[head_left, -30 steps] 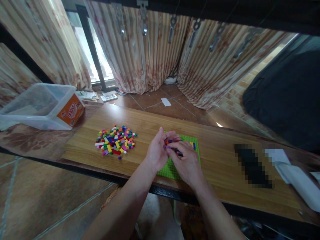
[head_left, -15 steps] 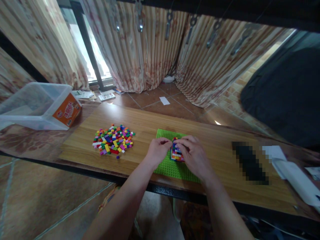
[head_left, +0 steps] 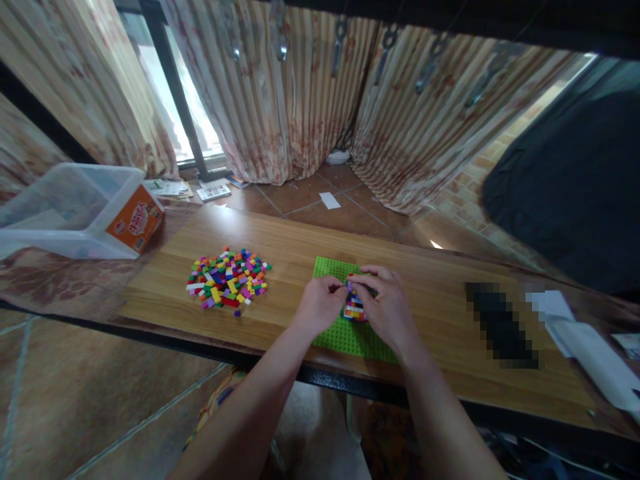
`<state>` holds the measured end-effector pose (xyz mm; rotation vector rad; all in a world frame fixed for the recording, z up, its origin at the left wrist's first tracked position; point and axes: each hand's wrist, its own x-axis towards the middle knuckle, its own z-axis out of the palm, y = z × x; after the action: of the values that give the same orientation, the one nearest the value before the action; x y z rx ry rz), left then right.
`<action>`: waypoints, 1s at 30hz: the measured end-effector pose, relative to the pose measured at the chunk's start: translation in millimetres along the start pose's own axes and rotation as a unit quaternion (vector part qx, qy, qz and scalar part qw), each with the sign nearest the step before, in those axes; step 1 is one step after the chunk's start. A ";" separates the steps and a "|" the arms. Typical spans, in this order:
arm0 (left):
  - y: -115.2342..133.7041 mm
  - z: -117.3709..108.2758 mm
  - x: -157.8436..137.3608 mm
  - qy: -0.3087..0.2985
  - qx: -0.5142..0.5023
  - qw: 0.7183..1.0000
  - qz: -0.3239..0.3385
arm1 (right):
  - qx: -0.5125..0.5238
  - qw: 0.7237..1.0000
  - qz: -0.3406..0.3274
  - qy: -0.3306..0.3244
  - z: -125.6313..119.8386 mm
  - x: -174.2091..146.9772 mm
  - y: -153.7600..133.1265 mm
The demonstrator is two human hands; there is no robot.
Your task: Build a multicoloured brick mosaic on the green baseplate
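A small block of multicoloured toy bricks (head_left: 355, 309) stands on a green studded baseplate (head_left: 334, 341) in the middle of the table. At its left edge is my left hand (head_left: 323, 305), thumb and forefinger pinched together; whatever is between them is hidden. My right hand (head_left: 387, 308) covers the block's right side. Its thumb and forefinger close on a small purple brick (head_left: 351, 286) at the far left corner of the block, partly hidden by the fingers. Both hands' fingertips nearly meet there.
A heap of loose bricks (head_left: 227, 277) lies to the left, one purple brick (head_left: 237, 313) apart from it. A clear plastic bin (head_left: 75, 233) stands at the far left. To the right are a blurred-out black object (head_left: 503, 327) and a white object (head_left: 600, 360).
My left hand has shifted slightly right, its fingertips closer to the right hand's. My right fingertips have moved a little away from me along the brick block.
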<state>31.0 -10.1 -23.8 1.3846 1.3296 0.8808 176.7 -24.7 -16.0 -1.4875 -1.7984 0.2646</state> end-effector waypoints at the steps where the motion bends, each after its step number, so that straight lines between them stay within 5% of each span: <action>1: 0.1 0.2 0.0 0.000 0.002 1.000 -0.001 | 0.002 1.000 0.005 0.003 -0.4 0.4 -0.5; 30: -0.4 4.2 7.4 0.035 -0.016 0.999 0.009 | 0.033 0.998 0.001 -0.044 -6.2 0.8 -2.7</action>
<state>35.9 -3.6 -26.2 1.3540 1.3510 0.9662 178.7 -26.7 -9.8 -1.4499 -1.8392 0.3920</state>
